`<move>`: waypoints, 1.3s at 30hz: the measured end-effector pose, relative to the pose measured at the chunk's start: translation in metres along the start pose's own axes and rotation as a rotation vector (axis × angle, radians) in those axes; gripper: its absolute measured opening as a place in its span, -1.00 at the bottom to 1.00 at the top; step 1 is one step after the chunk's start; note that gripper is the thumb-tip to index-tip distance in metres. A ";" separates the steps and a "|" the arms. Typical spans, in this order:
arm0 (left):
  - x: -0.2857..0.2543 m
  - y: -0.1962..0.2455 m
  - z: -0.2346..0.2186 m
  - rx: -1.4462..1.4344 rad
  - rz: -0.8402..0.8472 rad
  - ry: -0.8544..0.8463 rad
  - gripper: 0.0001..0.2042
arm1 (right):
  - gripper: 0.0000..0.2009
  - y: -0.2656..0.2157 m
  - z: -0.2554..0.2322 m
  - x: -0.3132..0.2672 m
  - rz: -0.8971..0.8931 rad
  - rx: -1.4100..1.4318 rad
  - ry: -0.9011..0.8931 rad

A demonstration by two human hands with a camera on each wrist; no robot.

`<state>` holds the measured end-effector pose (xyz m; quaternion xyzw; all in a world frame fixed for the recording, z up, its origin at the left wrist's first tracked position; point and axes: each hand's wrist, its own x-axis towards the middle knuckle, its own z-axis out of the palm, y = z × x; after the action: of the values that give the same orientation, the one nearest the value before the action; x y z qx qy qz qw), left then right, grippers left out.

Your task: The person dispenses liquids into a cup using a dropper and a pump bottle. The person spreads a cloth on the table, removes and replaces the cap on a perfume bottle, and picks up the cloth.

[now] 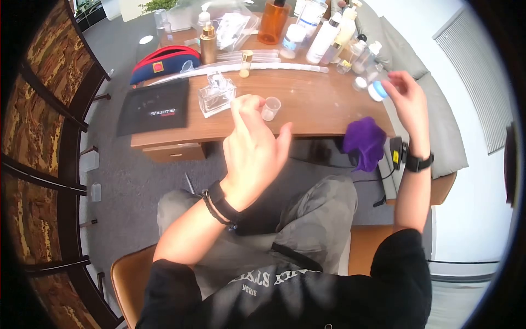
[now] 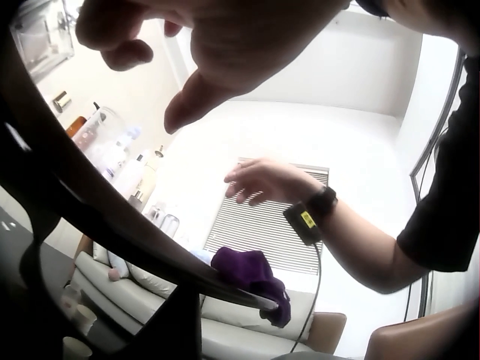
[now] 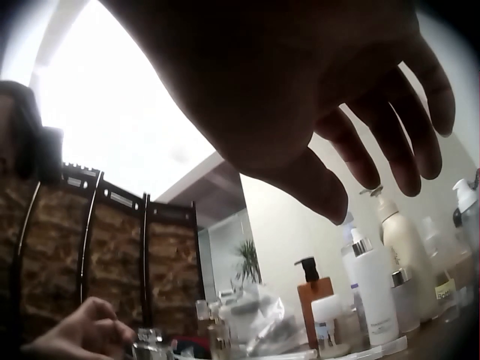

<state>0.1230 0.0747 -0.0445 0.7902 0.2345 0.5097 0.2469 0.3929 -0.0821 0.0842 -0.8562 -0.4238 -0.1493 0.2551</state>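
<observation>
My left hand (image 1: 252,151) hovers palm down near the table's front edge, fingers loosely bent and thumb apart. Just beyond it a small clear cup (image 1: 270,108) stands by the fingertips; whether they touch is unclear. Left of that sits a square clear glass bottle (image 1: 216,100). In the left wrist view the left hand (image 2: 232,45) shows nothing gripped. My right hand (image 1: 408,104) is raised at the table's right end, beside a blue-lidded jar (image 1: 377,91). Its fingers hang spread with nothing between them in the right wrist view, where the hand (image 3: 315,97) fills the top.
Pump bottles, including an amber bottle (image 1: 273,22) and a white bottle (image 1: 323,41), crowd the back. A black pouch (image 1: 156,109) and a blue-red case (image 1: 164,63) lie left. Purple cloth (image 1: 364,143) hangs over the right front edge. A long clear strip (image 1: 274,66) crosses the table.
</observation>
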 end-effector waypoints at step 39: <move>0.048 0.015 0.048 0.291 -0.096 -0.058 -0.32 | -0.85 0.043 0.051 -0.123 0.496 1.597 0.783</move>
<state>0.1867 0.0856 -0.0196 0.8197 0.3361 0.4351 0.1606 0.3560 -0.1551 -0.0293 -0.3806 -0.0886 -0.0326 0.9199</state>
